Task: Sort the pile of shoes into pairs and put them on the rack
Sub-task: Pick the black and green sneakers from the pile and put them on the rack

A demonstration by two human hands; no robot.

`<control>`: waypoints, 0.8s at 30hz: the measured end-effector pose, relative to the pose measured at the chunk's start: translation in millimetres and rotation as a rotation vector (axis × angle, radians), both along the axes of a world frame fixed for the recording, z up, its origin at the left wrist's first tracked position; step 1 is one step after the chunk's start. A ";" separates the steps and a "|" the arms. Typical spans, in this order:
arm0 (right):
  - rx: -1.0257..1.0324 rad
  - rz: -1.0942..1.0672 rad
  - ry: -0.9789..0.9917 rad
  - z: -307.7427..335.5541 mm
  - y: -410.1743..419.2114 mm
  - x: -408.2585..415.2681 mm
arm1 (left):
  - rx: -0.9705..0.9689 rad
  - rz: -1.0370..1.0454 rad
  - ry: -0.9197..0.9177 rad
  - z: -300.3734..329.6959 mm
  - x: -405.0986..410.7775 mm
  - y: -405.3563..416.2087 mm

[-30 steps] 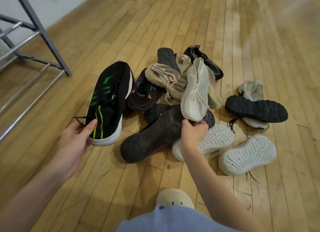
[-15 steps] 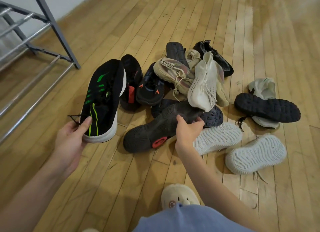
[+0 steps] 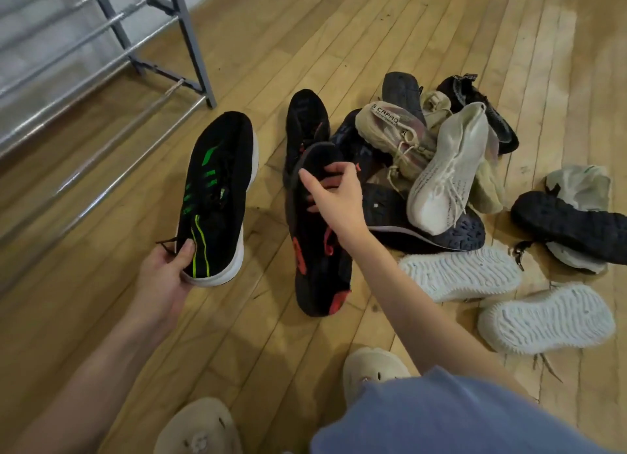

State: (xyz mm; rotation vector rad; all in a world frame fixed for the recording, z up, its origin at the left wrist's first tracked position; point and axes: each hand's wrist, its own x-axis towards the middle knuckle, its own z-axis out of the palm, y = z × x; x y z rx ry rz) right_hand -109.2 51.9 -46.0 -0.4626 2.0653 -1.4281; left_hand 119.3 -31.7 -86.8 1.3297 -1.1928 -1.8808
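At far left the rack stands by the wall, and the rails in view carry no shoes, so no pair looks placed yet. Next comes the left hand, its fingers clenched around the heel of the green-striped shoe, held sole-down above the floor. Just right of it the right hand grips a black-and-red shoe near its middle, thumb out and fingers curled around its edge; a second black shoe with red marks lies beyond it, touching. Further right the pile is unsorted: beige and white knit shoes over dark soles, two white-soled shoes upturned near each other, and a black sole across a pale shoe at far right.

By my judgement the sorting has barely begun, and nearly every pair is left to match.

Against half a second ago, the right hand has dragged the black-and-red shoe clear of the heap toward the green-striped one, and the rack shows larger in view.
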 end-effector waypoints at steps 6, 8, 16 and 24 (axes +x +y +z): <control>-0.108 -0.105 0.427 -26.5 39.2 4.7 | 0.088 0.092 -0.005 -14.2 17.1 14.5; 0.052 -0.154 0.570 -44.8 55.9 -3.9 | 0.100 0.103 0.015 -13.4 16.3 16.9; 0.773 0.362 0.905 -92.8 63.1 -73.4 | 0.055 0.056 0.045 -1.7 -2.4 22.6; 0.627 0.347 0.910 -25.2 64.5 -76.0 | 0.066 0.066 0.071 10.9 -14.8 28.6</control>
